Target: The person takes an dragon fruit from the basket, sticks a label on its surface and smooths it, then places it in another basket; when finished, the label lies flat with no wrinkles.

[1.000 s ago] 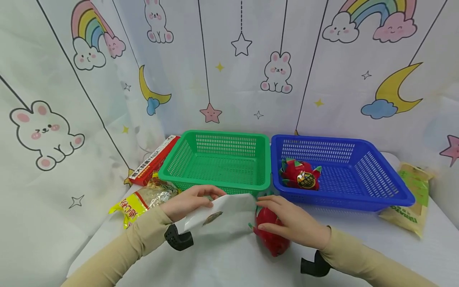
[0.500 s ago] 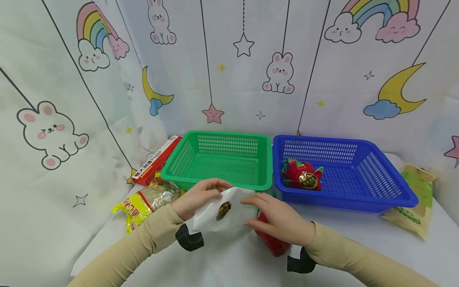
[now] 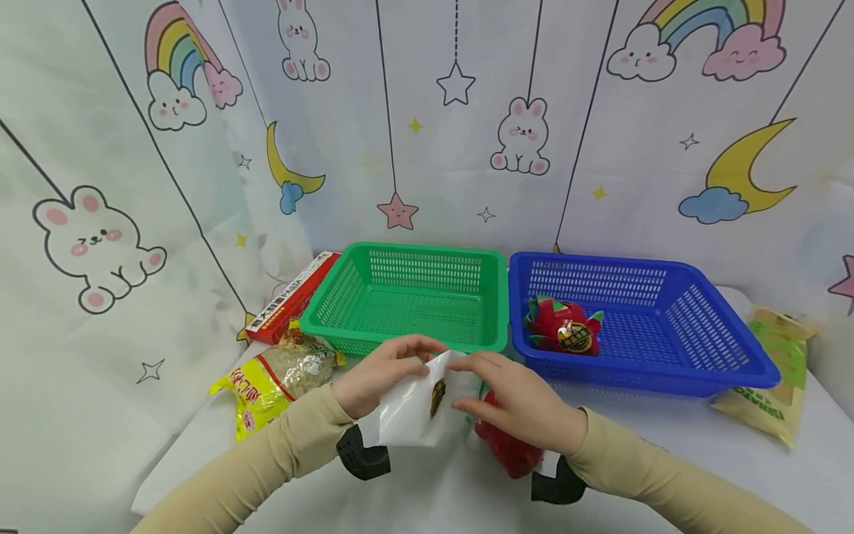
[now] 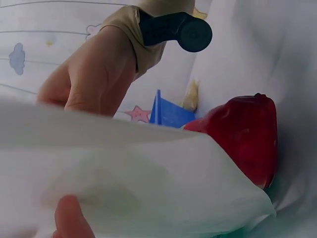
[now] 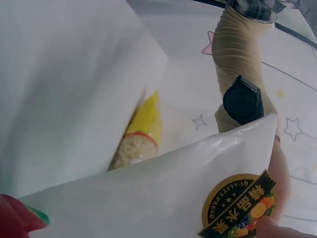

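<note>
My left hand (image 3: pixel 383 377) grips a glossy white sheet (image 3: pixel 407 415) bearing a black-and-gold sticker (image 3: pixel 437 398). In the right wrist view the round sticker (image 5: pixel 237 203) shows fruit pictures near that hand's thumb. At the sheet's right side is my right hand (image 3: pixel 523 400), fingers at its top edge and thumb lower, with a gap between. Below the right hand a red dragon fruit (image 3: pixel 510 445) lies on the table, partly covered. In the left wrist view the sheet (image 4: pixel 148 178) hides the right hand's fingertips, and the red fruit (image 4: pixel 247 136) lies beside it.
Behind the hands stand a green basket (image 3: pixel 407 343) and a blue basket (image 3: pixel 640 377) holding another dragon fruit (image 3: pixel 563 326). A red pasta box (image 3: pixel 290 297) and yellow-ended bag (image 3: pixel 267 389) lie left; a beige-green packet (image 3: pixel 767 393) lies right.
My left hand has moved right with the sheet, whose sticker has turned more upright. My right hand has shifted left from over the fruit to the sheet's edge.
</note>
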### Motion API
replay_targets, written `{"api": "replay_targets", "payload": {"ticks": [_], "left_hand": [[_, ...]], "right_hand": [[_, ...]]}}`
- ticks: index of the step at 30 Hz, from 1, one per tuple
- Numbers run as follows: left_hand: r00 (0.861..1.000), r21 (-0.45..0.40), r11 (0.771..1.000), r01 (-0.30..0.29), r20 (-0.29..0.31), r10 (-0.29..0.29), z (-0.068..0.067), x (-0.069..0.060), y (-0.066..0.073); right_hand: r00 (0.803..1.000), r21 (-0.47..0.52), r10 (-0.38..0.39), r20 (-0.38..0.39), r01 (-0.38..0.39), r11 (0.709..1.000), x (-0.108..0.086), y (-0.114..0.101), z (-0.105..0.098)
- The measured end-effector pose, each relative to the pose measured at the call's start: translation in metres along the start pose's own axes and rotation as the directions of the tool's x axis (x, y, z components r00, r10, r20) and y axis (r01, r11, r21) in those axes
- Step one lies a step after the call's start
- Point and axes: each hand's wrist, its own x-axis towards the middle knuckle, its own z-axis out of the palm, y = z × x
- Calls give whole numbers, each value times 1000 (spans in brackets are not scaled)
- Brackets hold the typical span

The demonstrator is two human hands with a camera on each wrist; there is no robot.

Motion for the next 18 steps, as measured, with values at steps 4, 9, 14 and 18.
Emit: {"api": "replay_targets", "payload": {"ticks": [4, 9, 14, 18], "left_hand": [[1000, -42, 999, -1, -3, 1, 4, 2, 2], [1000, -92, 996, 12, -11, -13, 8, 4, 4], [999, -140, 990, 23, -27, -27, 12, 5, 6], [999, -183, 983, 12, -32, -18, 16, 6, 7]], "right_hand": [[999, -6, -20, -36, 20, 1000, 2, -2, -3], [993, -13, -56, -99, 55, 998, 3, -3, -4], [986, 6, -61, -155, 63, 998, 4, -3, -3], [983, 18, -44, -176, 48, 999, 4, -2, -3]]}}
